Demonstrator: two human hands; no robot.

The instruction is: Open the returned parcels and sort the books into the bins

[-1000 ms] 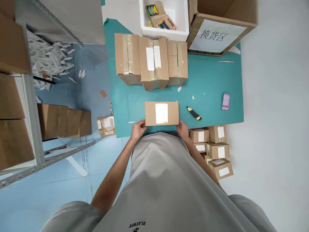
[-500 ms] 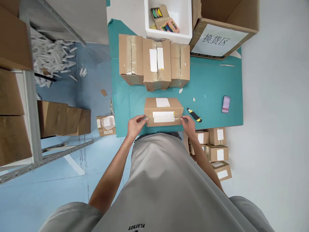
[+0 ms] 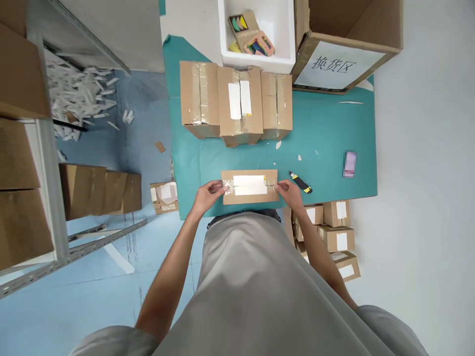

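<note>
A small taped cardboard box (image 3: 249,187) with white labels lies at the near edge of the teal table (image 3: 326,138). My left hand (image 3: 208,194) grips its left end and my right hand (image 3: 290,191) grips its right end, fingers curled round the edges. A black and yellow utility knife (image 3: 300,182) lies just right of the box.
Three taller taped boxes (image 3: 237,101) stand in a row behind. A white foam bin (image 3: 285,49) and a large open carton (image 3: 345,49) are at the back. A phone (image 3: 349,164) lies at the right. Small boxes (image 3: 334,232) are stacked on the floor; shelving (image 3: 40,148) stands left.
The box has been turned over toward me from its broad labelled face onto a taped side. Both hands moved with it, staying on its ends.
</note>
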